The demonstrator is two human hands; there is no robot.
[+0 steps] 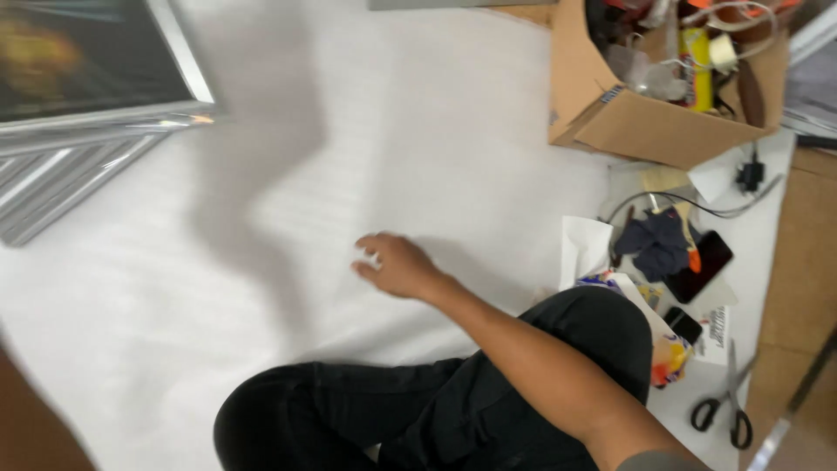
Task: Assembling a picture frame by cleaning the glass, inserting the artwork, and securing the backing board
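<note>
1. My right hand (pixel 397 264) lies palm-down on the white foam sheet (pixel 418 131) spread over the floor, fingers loosely curled and pointing toward 9 o'clock. It grips nothing; only the fingertips and palm press on the sheet. The picture is blurred, so the exact curl of the fingers is hard to read.
2. My left hand is out of view, so I cannot tell its state.
3. As I judge it, the step in hand is flattening or steadying the sheet. The next move would call for light, even pressure, so the thin foam does not crease or tear.
4. The sheet lies directly under my hand and runs out from it toward 12, 9 and 7 o'clock; my knee (pixel 593 318) in black trousers rests on its near edge at 4 o'clock.
5. A stack of framed pictures (pixel 87 96) sits on the sheet at 10 o'clock, well apart from my hand.
6. A cardboard box (pixel 645 122) of clutter stands at 1 o'clock, and scissors (pixel 724 410) lie at 4 o'clock, beyond my knee.
</note>
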